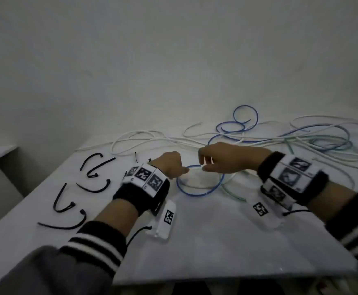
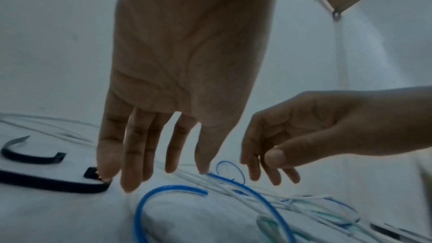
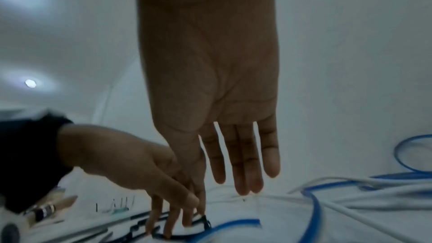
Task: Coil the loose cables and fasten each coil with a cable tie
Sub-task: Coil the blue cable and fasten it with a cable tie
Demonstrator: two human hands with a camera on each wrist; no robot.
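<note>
Both hands sit over a blue loop lying flat on the white bench, roughly mid-bench.

Left hand: fingers straight and hanging down, slightly spread, in the left wrist view. Thumb tip is at the blue cable where it starts the loop; touching or just above, cannot tell. Nothing is gripped. Head view shows only the back of the hand, at the loop's near-left rim.

Right hand: fingers straight, pointing down at the far rim of the loop, thumb tucked near the index. Right wrist view shows an open palm with nothing in it. Left wrist view shows it loosely curved, thumb close to the fingertips, also holding nothing.

Loop is one turn only, with a cut end visible inside it. The blue cable runs on to the back right into a loose tangle of white, blue and green cables along the wall.

Black ties, six or so, lie curled, unused and scattered on the bench left of the left hand. One lies just beside the left little finger in the left wrist view.

Both wrists carry black bands with printed marker tags.
</note>
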